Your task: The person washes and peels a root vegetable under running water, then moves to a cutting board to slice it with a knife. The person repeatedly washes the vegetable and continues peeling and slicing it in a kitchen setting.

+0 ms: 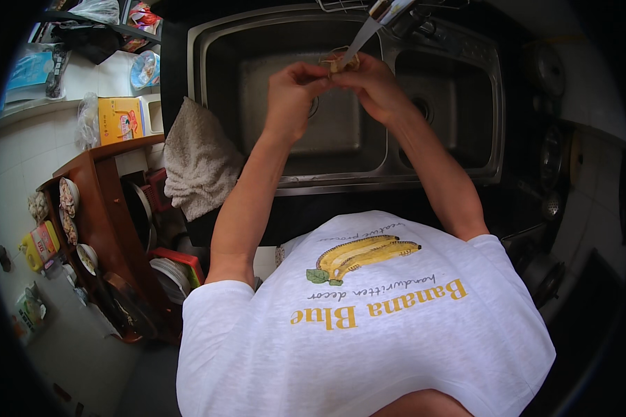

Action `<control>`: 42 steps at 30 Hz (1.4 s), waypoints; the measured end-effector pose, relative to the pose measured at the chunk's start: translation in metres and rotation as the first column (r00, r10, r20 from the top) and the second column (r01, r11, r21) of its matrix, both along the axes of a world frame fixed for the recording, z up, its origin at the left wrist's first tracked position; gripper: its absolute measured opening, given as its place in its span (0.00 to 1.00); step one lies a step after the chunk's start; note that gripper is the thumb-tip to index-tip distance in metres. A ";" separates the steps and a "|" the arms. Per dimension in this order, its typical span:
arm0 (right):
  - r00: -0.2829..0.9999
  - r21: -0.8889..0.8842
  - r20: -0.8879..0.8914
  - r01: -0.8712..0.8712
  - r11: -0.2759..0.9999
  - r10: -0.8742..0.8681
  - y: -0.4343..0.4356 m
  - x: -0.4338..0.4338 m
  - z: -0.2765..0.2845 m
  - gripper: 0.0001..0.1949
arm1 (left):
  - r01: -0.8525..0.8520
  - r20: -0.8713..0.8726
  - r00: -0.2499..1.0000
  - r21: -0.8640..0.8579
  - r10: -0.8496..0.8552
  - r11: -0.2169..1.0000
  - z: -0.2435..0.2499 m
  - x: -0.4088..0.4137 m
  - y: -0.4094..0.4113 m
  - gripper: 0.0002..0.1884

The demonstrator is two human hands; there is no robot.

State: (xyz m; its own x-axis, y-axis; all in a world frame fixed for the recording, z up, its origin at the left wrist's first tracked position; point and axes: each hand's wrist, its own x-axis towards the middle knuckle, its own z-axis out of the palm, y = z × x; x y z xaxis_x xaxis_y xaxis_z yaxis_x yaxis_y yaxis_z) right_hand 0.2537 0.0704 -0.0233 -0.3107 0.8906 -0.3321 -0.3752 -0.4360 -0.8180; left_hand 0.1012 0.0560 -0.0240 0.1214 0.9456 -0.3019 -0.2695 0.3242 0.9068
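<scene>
My left hand [291,96] and my right hand [376,86] meet over the large sink basin [334,138]. Between their fingertips is a small yellowish-brown item [339,63] with thin, root-like strands; its exact kind is unclear. A stream of water [361,37] runs down onto it from the faucet [394,11]. Both hands grip the item, the right one on its far side, and the fingers partly hide it. Below my hands, the basin's drain [313,107] partly shows.
A smaller basin [448,114] adjoins on the right. A beige towel [201,159] drapes over the counter edge at left. Farther left, a wooden cabinet [109,208] holds bowls [87,259] of food, near a yellow jug [40,245] and a yellow box [121,120].
</scene>
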 end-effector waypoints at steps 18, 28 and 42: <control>0.999 -0.041 -0.024 -0.029 0.999 0.028 0.001 0.005 -0.009 0.13 | 0.009 -0.014 1.000 -0.023 -0.009 1.000 0.005 0.005 -0.003 0.08; 0.993 0.103 0.118 -0.035 0.994 0.023 -0.003 0.004 -0.005 0.10 | 0.053 0.087 0.995 -0.094 -0.045 0.994 0.008 0.003 0.000 0.10; 0.972 0.169 0.208 -0.150 0.974 0.113 0.004 0.017 -0.004 0.12 | 0.144 0.054 0.989 -0.096 -0.139 0.985 -0.005 -0.007 0.003 0.11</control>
State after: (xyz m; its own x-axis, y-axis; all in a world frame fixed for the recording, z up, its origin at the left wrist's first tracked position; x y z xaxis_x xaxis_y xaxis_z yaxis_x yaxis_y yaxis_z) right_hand 0.2708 0.0743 -0.0275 -0.3741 0.8975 -0.2337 -0.1492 -0.3070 -0.9399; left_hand 0.0937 0.0593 -0.0288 0.2682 0.8836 -0.3839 -0.2564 0.4496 0.8556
